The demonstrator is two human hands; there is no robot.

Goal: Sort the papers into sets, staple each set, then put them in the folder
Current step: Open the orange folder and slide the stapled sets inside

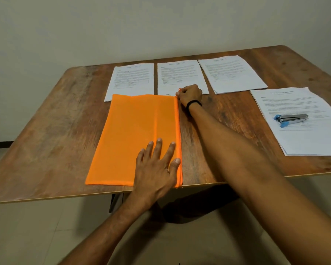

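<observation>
Orange folder (134, 138) flat at table (55, 131) edge; our left hand (155, 167) presses it, fingers spread; our right hand (189, 93) pinches far corner.

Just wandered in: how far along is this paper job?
Sorted, it seems: four piles lie apart on the table. Stapling I cannot tell; the stapler rests on the right pile. Left hand presses the folder, right hand pinches its far corner. Left: filing the piles.
</observation>
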